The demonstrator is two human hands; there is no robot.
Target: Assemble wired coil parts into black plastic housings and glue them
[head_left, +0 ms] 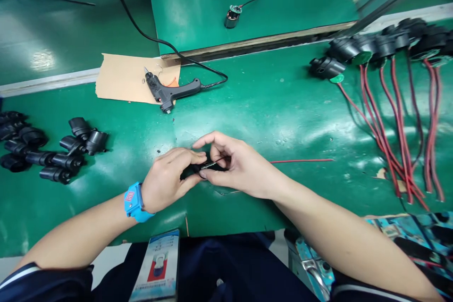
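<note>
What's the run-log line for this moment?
left hand: holding dark part | right hand: holding same part | glue gun: partly on cardboard | black housings: left and right of hands

Print on badge (155,271), blue wristband (137,205): none legible.

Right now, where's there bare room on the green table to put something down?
The biggest bare patch of table lies between the glue gun and the black parts with red wires, beyond the single red wire. A smaller one sits between the loose black parts and the left hand. It's crowded at far right and far left.
</note>
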